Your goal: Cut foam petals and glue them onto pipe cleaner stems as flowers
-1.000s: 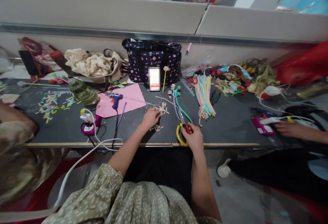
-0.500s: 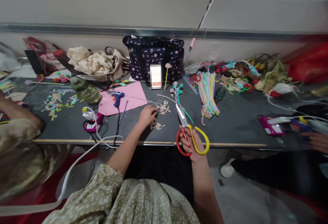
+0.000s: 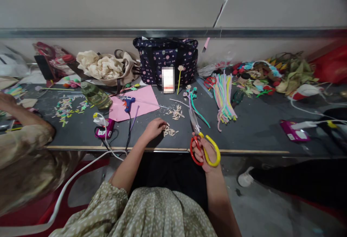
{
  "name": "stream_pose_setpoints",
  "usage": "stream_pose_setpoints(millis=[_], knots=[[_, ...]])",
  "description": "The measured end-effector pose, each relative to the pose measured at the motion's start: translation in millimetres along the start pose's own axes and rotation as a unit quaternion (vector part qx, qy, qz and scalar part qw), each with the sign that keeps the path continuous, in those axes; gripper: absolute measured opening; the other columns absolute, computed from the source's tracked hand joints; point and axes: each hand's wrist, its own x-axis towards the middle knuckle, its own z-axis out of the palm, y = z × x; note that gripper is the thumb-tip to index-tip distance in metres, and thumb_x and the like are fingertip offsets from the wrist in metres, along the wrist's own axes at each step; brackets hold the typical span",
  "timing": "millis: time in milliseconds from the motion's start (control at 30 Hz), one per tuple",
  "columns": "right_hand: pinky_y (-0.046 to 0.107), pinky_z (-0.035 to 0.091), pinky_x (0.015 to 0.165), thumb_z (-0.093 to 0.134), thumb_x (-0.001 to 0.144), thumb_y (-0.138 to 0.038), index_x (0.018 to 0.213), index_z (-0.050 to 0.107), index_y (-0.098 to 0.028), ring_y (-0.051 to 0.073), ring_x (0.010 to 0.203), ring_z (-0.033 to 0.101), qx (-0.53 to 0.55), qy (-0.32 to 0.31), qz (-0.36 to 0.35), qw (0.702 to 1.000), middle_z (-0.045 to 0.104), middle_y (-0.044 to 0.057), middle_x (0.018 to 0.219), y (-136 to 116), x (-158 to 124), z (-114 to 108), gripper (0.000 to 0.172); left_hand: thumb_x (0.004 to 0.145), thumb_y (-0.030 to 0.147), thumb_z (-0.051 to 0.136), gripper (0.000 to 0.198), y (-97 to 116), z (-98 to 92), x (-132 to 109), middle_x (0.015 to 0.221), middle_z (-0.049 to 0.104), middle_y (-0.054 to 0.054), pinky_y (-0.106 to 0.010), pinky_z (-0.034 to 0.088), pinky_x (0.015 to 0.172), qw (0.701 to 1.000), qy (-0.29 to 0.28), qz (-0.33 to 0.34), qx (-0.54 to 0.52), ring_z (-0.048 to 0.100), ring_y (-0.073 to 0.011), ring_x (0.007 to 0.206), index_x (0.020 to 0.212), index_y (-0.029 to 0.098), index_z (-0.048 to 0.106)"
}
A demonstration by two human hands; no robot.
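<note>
My right hand (image 3: 206,154) grips scissors (image 3: 202,145) with one red and one yellow handle loop, held at the table's front edge, blades pointing away over the dark table (image 3: 252,128). My left hand (image 3: 154,127) rests on the table with its fingers curled at a small heap of pale cut pieces (image 3: 170,131); whether it holds any I cannot make out. A second heap of cut pieces (image 3: 176,113) lies just beyond. Twisted pipe-cleaner stems (image 3: 193,101) lie ahead of the scissor blades.
A bundle of pastel pipe cleaners (image 3: 223,97) lies right of centre. A pink paper sheet (image 3: 138,104) carries a blue glue gun (image 3: 129,104). A dotted bag (image 3: 166,60) stands at the back wall. Another person's sleeve (image 3: 18,146) is at left. A pink device (image 3: 293,135) sits right.
My right hand lifted the scissors off the table and drew them back to the front edge. My left hand slid from the far heap to the nearer one. The neighbour's hand at right left view.
</note>
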Motion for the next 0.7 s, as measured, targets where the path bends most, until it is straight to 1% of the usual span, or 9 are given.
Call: stream_pose_setpoints(millis=[33, 100, 167, 200, 267, 367, 467, 600, 700], knots=[[0.009, 0.026, 0.027, 0.061, 0.079, -0.04, 0.107, 0.06, -0.02, 0.002, 0.039, 0.031, -0.002, 0.002, -0.002, 1.0, 0.056, -0.002, 0.069, 0, -1, 0, 0.034, 0.082, 0.019, 0.05, 0.02, 1, -0.8, -1, 0.089, 0.061, -0.005, -0.028, 0.043, 0.075, 1.0, 0.0, 0.006, -0.012, 0.056, -0.0166, 0.083, 0.093, 0.019, 0.067], [0.009, 0.027, 0.027, 0.061, 0.078, -0.04, 0.107, 0.06, -0.02, 0.002, 0.039, 0.031, -0.006, 0.005, -0.009, 1.0, 0.057, -0.002, 0.069, 0, -2, -1, 0.035, 0.082, 0.019, 0.05, 0.02, 4, -2.9, -1, 0.091, 0.062, -0.005, -0.027, 0.043, 0.074, 1.0, 0.02, 0.008, -0.019, 0.056, -0.0164, 0.083, 0.095, 0.019, 0.066], [0.01, 0.027, 0.027, 0.061, 0.078, -0.041, 0.106, 0.06, -0.019, 0.002, 0.039, 0.031, -0.015, 0.011, -0.019, 1.0, 0.057, -0.002, 0.069, 0, -3, -1, 0.035, 0.082, 0.02, 0.051, 0.017, 8, -3.9, 0, 0.09, 0.062, -0.005, -0.027, 0.042, 0.073, 0.999, 0.032, 0.007, -0.006, 0.056, -0.0167, 0.083, 0.092, 0.018, 0.065], [0.01, 0.026, 0.027, 0.061, 0.078, -0.041, 0.106, 0.06, -0.019, 0.002, 0.039, 0.031, -0.022, 0.017, -0.025, 0.999, 0.057, -0.002, 0.068, 1, -3, 0, 0.035, 0.082, 0.021, 0.052, 0.015, 12, -3.2, 2, 0.088, 0.061, -0.005, -0.027, 0.042, 0.073, 1.0, 0.029, 0.009, 0.004, 0.056, -0.0169, 0.083, 0.089, 0.018, 0.065], [0.01, 0.026, 0.026, 0.061, 0.078, -0.041, 0.105, 0.06, -0.019, 0.002, 0.038, 0.031, -0.038, 0.029, -0.038, 0.998, 0.057, -0.002, 0.069, 3, -3, 2, 0.034, 0.082, 0.024, 0.054, 0.012, 21, 1.2, 6, 0.085, 0.061, -0.005, -0.027, 0.041, 0.073, 0.999, 0.004, 0.022, 0.026, 0.055, -0.0175, 0.083, 0.084, 0.019, 0.065], [0.011, 0.026, 0.026, 0.06, 0.079, -0.041, 0.104, 0.06, -0.019, 0.002, 0.038, 0.032, -0.06, 0.039, -0.049, 0.996, 0.057, -0.002, 0.069, 7, -3, 6, 0.034, 0.082, 0.027, 0.056, 0.012, 37, 14.3, 12, 0.084, 0.061, -0.005, -0.028, 0.041, 0.075, 0.996, -0.045, 0.052, 0.053, 0.054, -0.0185, 0.086, 0.083, 0.019, 0.064], [0.012, 0.026, 0.027, 0.06, 0.079, -0.042, 0.105, 0.059, -0.02, 0.002, 0.038, 0.032, -0.07, 0.034, -0.048, 0.996, 0.057, -0.002, 0.07, 10, -3, 8, 0.034, 0.078, 0.029, 0.061, 0.012, 48, 28.5, 17, 0.086, 0.061, -0.006, -0.028, 0.041, 0.074, 0.992, -0.074, 0.045, 0.089, 0.054, -0.0198, 0.088, 0.083, 0.019, 0.064], [0.013, 0.025, 0.027, 0.061, 0.078, -0.043, 0.105, 0.058, -0.02, 0.002, 0.038, 0.032, -0.077, 0.042, -0.046, 0.995, 0.057, -0.002, 0.071, 9, -4, 9, 0.036, 0.077, 0.026, 0.061, 0.008, 49, 36.8, 22, 0.086, 0.061, -0.006, -0.028, 0.04, 0.071, 0.988, -0.095, 0.029, 0.115, 0.054, -0.0203, 0.089, 0.078, 0.019, 0.065], [0.013, 0.022, 0.027, 0.061, 0.078, -0.044, 0.101, 0.059, -0.021, 0.003, 0.036, 0.03, -0.08, 0.05, -0.048, 0.994, 0.055, -0.003, 0.063, 8, -5, 8, 0.033, 0.078, 0.024, 0.059, 0.008, 45, 32.8, 26, 0.084, 0.061, -0.005, -0.027, 0.04, 0.072, 0.993, -0.088, 0.027, 0.07, 0.055, -0.0186, 0.087, 0.078, 0.018, 0.064]])
